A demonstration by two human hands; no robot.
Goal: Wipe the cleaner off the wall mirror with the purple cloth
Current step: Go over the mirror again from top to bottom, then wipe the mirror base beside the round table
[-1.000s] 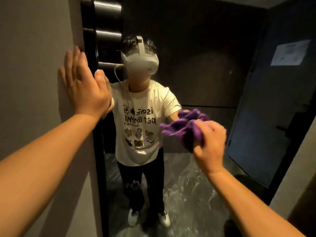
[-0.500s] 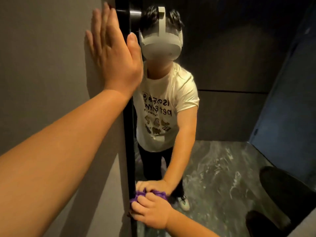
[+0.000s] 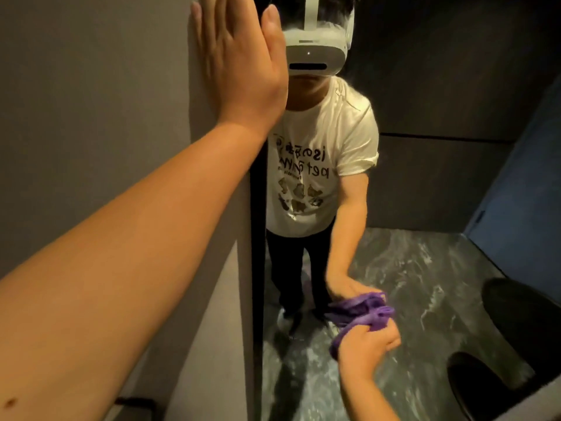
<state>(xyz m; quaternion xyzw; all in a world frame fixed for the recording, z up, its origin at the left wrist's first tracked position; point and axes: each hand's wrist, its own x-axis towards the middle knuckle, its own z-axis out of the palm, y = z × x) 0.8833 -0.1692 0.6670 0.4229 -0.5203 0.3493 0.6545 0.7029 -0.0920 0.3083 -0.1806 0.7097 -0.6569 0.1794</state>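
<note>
The wall mirror (image 3: 440,183) fills the right of the head view and shows a reflected person in a white T-shirt and headset. My right hand (image 3: 364,349) is low on the glass, shut on the bunched purple cloth (image 3: 376,319), which presses against the mirror and meets its own reflection. My left hand (image 3: 239,59) lies flat with fingers together on the grey wall (image 3: 91,101) beside the mirror's dark left edge (image 3: 257,268), holding nothing. No cleaner streaks can be made out on the glass.
The mirror reflects a dark marbled floor (image 3: 409,284) and dark wall panels. Two black rounded shapes (image 3: 516,329) sit at the lower right. The grey wall runs along the whole left side.
My right hand has moved the cloth rightward from the mirror's lower left edge. Before that it swept down from mid height. My left hand stays flat on the wall.
</note>
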